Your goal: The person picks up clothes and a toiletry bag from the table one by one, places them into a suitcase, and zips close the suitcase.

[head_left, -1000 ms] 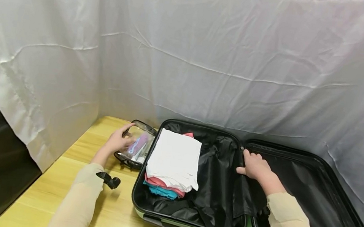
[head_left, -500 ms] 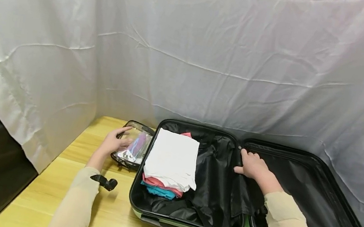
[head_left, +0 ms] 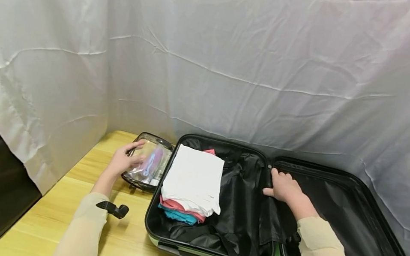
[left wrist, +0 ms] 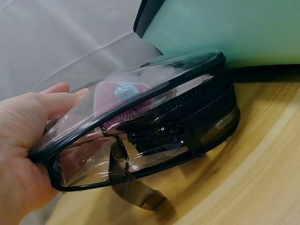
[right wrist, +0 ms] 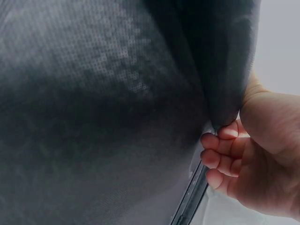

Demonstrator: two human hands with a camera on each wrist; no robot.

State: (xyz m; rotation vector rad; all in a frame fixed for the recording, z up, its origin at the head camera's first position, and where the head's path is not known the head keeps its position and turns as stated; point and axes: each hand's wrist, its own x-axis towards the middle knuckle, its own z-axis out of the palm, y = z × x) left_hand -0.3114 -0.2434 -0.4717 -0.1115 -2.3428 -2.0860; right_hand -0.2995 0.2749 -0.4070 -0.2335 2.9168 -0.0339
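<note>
At the left, the clear zip pouch rests on the counter just beside the suitcase, so that piece seems not yet inside; the left arm reaches forward, and the left hand grips the pouch's left end, fingers over its top. Next come the folded clothes, already stacked in the suitcase, a part that looks done. Farther right, the right hand, fingers curled, pinches the black fabric divider near the hinge, and beyond it the lid lies open, closing apparently still left

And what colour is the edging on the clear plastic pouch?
Black edging, best seen in the left wrist view.
</note>
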